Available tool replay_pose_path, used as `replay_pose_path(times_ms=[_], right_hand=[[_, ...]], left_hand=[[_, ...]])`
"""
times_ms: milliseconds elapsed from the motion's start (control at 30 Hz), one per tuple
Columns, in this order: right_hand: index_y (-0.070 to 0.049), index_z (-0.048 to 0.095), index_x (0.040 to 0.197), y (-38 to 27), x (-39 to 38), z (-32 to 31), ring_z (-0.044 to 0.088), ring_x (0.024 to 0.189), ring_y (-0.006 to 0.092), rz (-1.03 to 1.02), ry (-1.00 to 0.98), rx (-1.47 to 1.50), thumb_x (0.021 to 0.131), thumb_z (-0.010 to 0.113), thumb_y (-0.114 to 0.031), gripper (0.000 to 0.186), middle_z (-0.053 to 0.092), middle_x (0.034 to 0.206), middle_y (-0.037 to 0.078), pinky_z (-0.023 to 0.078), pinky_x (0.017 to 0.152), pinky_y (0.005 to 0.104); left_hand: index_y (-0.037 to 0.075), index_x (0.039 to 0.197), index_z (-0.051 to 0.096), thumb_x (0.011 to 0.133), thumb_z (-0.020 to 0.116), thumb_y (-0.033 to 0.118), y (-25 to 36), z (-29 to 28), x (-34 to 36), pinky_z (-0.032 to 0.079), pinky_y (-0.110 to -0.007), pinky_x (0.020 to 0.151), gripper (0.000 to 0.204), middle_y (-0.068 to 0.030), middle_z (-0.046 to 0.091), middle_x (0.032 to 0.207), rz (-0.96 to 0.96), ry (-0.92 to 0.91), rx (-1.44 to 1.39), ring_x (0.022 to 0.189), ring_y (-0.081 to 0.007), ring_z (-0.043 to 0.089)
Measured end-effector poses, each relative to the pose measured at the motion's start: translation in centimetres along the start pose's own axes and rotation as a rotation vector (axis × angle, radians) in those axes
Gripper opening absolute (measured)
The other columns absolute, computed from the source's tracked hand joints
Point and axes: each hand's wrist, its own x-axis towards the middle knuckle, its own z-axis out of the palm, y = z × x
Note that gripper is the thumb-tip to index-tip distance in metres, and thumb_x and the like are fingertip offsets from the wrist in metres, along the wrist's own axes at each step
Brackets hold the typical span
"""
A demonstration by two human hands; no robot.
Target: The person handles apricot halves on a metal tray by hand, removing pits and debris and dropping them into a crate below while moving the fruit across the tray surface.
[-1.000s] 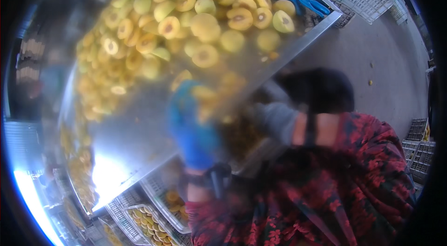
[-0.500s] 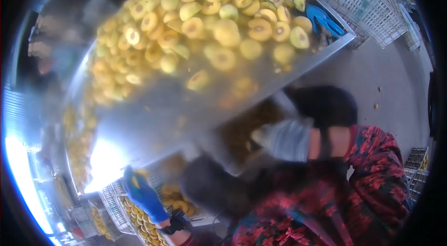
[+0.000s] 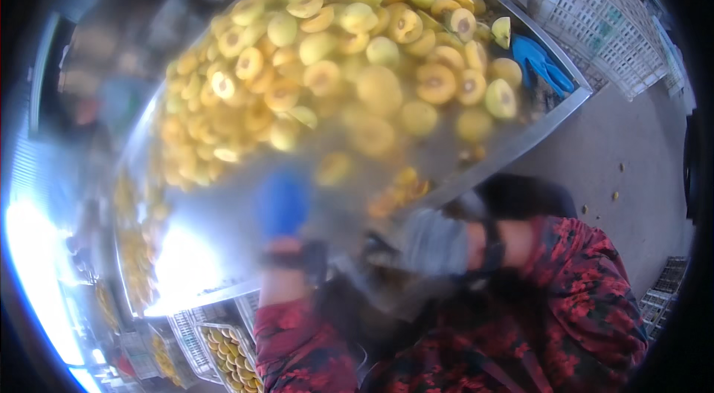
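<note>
In the head view, the heap of halved yellow fruit (image 3: 349, 58) lies on the steel counter (image 3: 520, 142) at 12 o'clock from the blue-gloved left hand (image 3: 282, 203), the nearer of the 2. That hand is raised, forearm upright, blurred, so its grip cannot be told. The grey-gloved right hand (image 3: 439, 243) sits at 3 o'clock of it, at the counter's edge, grip equally unclear.

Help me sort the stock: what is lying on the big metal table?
A heap of yellow halved fruit covers the metal table, with a blue glove at its far edge. What lies beneath the heap is hidden.
</note>
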Motion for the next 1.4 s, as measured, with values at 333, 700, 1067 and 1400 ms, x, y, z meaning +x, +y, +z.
replay_pose_path(times_ms=[333, 700, 1067, 1400], right_hand=[[-0.005, 0.058, 0.114, 6.1, 1.5, 1.3, 0.066, 0.081, 0.0369, 0.734, -0.174, 0.826, 0.085, 0.071, -0.027, 0.039, 0.067, 0.089, 0.019, 0.052, 0.071, 0.0445], [-0.001, 0.061, 0.106, 4.6, 2.9, 2.8, 0.058, 0.060, 0.0093, 1.068, -0.117, 1.714, 0.085, 0.075, -0.027, 0.036, 0.062, 0.076, 0.004, 0.048, 0.053, 0.0239], [-0.002, 0.052, 0.118, -0.4, 1.7, 4.5, 0.067, 0.091, 0.0313, 0.409, -0.045, 0.573, 0.089, 0.065, -0.028, 0.041, 0.068, 0.100, 0.018, 0.051, 0.080, 0.0405], [-0.002, 0.058, 0.101, 0.4, 3.5, 0.1, 0.064, 0.079, 0.0289, 0.707, -0.549, 1.030, 0.098, 0.049, -0.026, 0.026, 0.066, 0.090, 0.016, 0.049, 0.074, 0.0406]], left_hand=[[0.003, 0.118, 0.060, 0.077, 0.072, 0.005, 3.7, 3.9, -0.4, 0.052, -0.032, 0.082, 0.043, -0.0093, 0.066, 0.102, -0.007, -0.321, -0.509, 0.095, -0.0191, 0.065], [-0.004, 0.132, 0.048, 0.090, 0.063, 0.012, 8.8, -2.9, -7.3, 0.044, -0.035, 0.101, 0.048, -0.0127, 0.057, 0.124, -0.337, 0.000, -1.488, 0.114, -0.0223, 0.056], [-0.001, 0.130, 0.049, 0.099, 0.044, 0.046, 6.9, 1.0, -7.0, 0.047, -0.048, 0.098, 0.056, -0.0182, 0.059, 0.122, -0.133, 0.146, -1.125, 0.112, -0.0345, 0.057], [0.000, 0.129, 0.050, 0.100, 0.036, 0.051, 7.4, 1.3, -7.8, 0.046, -0.050, 0.098, 0.061, -0.0182, 0.057, 0.125, -0.355, 0.218, -1.807, 0.113, -0.0350, 0.057]])
